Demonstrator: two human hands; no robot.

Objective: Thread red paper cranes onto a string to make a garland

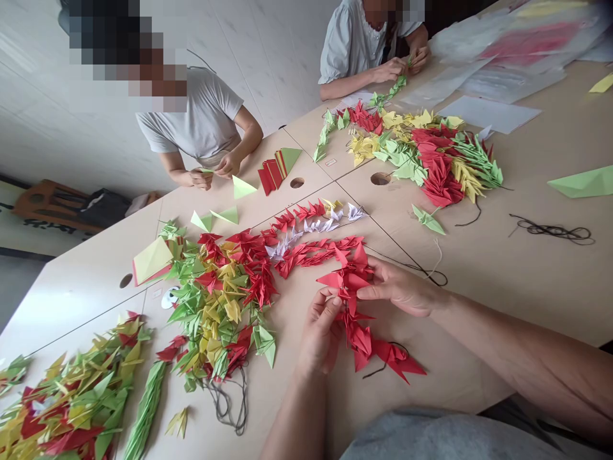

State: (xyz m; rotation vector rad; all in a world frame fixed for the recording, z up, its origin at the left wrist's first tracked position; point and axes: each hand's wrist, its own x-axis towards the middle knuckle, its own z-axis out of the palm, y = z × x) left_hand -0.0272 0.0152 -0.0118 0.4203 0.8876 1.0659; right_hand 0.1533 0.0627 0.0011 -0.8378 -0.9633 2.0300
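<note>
A string of red folded paper cranes (360, 338) hangs between my two hands and trails onto the table near me, a dark cord showing at its lower end. My left hand (324, 326) pinches the string from the left with thumb and fingers. From the right, my right hand (402, 286) grips the same string a little higher up, its thumb on a red crane. Some fingertips are hidden behind the paper. Just beyond lies a chain of red cranes (318, 251), with white cranes (320, 225) behind it.
Heaps of green, yellow and red cranes (211, 313) lie to the left, another colourful heap (435, 153) at the far right. Black cord (555, 230) lies on the right. Two people sit opposite, handling green paper. Folded sheets (275, 169) and plastic bags (522, 48) are on the table.
</note>
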